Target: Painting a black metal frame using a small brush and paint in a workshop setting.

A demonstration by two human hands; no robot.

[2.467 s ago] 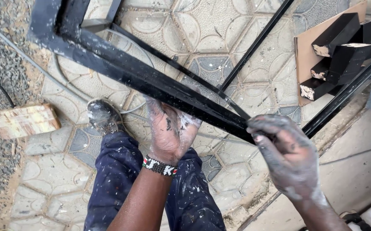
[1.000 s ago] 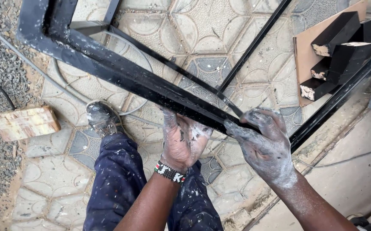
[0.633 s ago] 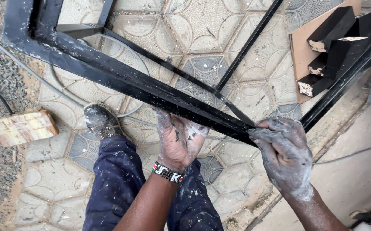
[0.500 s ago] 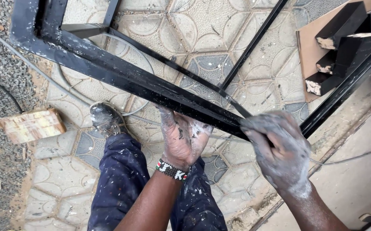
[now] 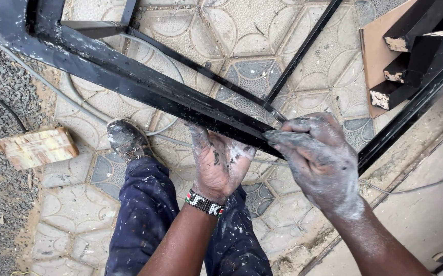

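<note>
While both hands sit at the same stretch of the black metal bar (image 5: 145,87), the grips differ. Bar = wide flat black member of a frame, runs diagonally from upper left down to centre-right, raised above the patterned paving (image 5: 78,225).

L hand (image 5: 220,166): under the bar, palm up, smeared w/ grey-white paste. Fingers (image 5: 199,138) go up behind the bar's lower edge, tips hidden by it; looks like a supporting hold from below, but can't tell if fingers are curled round. Beaded wristband (image 5: 204,203) on that wrist.

R hand (image 5: 319,158): also coated grey, at the bar's lower end. Fingers (image 5: 288,139) bent, pressed onto the bar's top face & edge, thumb side out of sight; closed over the bar end, touching it.

Bar lies between the two hands' fingers: L ones beneath, R ones on top, hands just beside each other.

Around:
- thin black rod (image 5: 303,51) crossing diag., meets frame near R hand
- 2nd black frame member (image 5: 410,112) at right
- black-painted blocks (image 5: 410,56) on cardboard sheet (image 5: 372,51), upper right
- wooden block (image 5: 37,148) on gravel, left
- worn shoe (image 5: 127,139) + paint-spattered blue trousers (image 5: 145,214) below
- cable (image 5: 68,102) looping over paving
</note>
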